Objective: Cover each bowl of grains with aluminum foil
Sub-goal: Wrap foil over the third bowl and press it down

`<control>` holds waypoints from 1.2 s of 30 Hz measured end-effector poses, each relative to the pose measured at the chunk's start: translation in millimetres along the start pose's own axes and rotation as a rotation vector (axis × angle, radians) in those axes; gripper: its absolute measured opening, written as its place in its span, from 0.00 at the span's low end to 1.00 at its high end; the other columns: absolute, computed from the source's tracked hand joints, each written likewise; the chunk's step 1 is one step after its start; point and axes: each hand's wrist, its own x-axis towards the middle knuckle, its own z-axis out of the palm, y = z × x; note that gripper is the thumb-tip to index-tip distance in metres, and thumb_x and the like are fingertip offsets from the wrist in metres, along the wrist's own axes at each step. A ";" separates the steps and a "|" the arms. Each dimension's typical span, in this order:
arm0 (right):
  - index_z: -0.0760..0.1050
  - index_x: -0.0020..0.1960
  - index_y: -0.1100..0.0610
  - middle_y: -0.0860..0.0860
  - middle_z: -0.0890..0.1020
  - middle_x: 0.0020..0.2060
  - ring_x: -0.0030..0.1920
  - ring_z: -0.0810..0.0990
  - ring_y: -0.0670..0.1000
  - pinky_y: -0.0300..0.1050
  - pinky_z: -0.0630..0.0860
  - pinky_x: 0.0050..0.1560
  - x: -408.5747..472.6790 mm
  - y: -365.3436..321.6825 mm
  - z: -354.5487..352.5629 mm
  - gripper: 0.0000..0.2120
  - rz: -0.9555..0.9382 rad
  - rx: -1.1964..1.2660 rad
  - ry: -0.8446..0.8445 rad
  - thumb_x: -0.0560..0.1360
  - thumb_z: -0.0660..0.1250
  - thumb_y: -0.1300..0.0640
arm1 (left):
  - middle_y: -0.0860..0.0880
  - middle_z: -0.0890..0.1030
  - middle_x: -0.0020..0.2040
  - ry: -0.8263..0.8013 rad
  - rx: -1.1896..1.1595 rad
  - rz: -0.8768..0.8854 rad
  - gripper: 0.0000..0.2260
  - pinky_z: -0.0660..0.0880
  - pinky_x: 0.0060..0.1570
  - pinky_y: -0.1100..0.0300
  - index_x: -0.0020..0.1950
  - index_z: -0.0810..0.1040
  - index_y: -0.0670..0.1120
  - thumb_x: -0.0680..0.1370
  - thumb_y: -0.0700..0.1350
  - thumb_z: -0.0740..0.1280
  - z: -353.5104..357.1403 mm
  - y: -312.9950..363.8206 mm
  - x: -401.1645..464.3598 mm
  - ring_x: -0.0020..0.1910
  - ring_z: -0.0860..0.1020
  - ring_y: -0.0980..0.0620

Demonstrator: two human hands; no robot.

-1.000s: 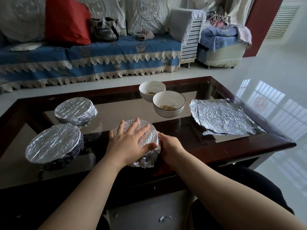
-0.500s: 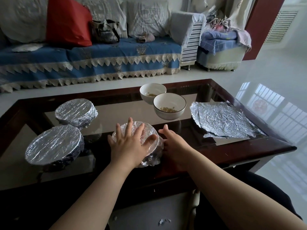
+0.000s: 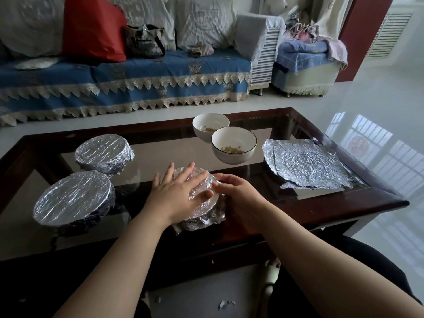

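On the glass coffee table (image 3: 344,203) a foil-covered bowl (image 3: 203,214) stands at the front middle. My left hand (image 3: 181,193) lies flat on its top, fingers spread. My right hand (image 3: 238,196) cups its right rim, fingers curled against the foil. Two more foil-wrapped bowls stand at the left, one near (image 3: 73,198) and one further back (image 3: 104,152). Two uncovered white bowls with a few grains sit behind: a dark-rimmed one (image 3: 234,145) and a plain one (image 3: 210,125). Loose crinkled foil sheets (image 3: 305,164) lie flat at the right.
The table has a dark wooden frame, with its front edge close to my body. A blue-covered sofa (image 3: 126,81) with a red bag (image 3: 94,28) stands behind, and a footstool (image 3: 307,67) beside it. Glossy white floor lies to the right. Small foil scraps (image 3: 226,304) lie under the table.
My right hand has come up from the bowl's lower right side to its upper right rim. My left hand has stayed flat on top, shifted slightly.
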 end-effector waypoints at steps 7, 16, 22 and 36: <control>0.76 0.59 0.71 0.62 0.81 0.46 0.42 0.81 0.56 0.51 0.79 0.50 8.5 11.0 -1.6 0.17 0.019 0.099 0.015 0.75 0.67 0.60 | 0.61 0.41 0.79 -0.013 0.009 -0.016 0.43 0.45 0.73 0.38 0.75 0.45 0.72 0.61 0.80 0.30 0.4 2.4 -0.3 0.79 0.40 0.44; 0.77 0.54 0.73 0.63 0.81 0.43 0.40 0.81 0.58 0.57 0.78 0.53 11.5 14.8 3.9 0.14 0.032 0.207 0.131 0.77 0.67 0.60 | 0.61 0.41 0.79 -0.010 0.016 -0.022 0.45 0.46 0.74 0.37 0.75 0.45 0.71 0.59 0.81 0.29 -0.1 3.8 -0.9 0.79 0.41 0.43; 0.80 0.49 0.69 0.60 0.83 0.38 0.36 0.83 0.56 0.48 0.82 0.38 10.5 13.2 7.0 0.11 0.087 0.203 0.182 0.77 0.67 0.60 | 0.60 0.41 0.79 -0.015 0.005 -0.022 0.47 0.46 0.73 0.37 0.75 0.45 0.71 0.57 0.82 0.28 -0.2 4.3 -1.6 0.78 0.41 0.43; 0.79 0.42 0.63 0.59 0.79 0.35 0.33 0.78 0.55 0.49 0.77 0.38 18.4 19.2 14.8 0.07 0.089 0.070 0.209 0.76 0.63 0.66 | 0.60 0.42 0.79 -0.009 0.005 -0.056 0.41 0.45 0.73 0.37 0.75 0.45 0.71 0.62 0.79 0.31 0.6 5.7 -1.9 0.78 0.41 0.42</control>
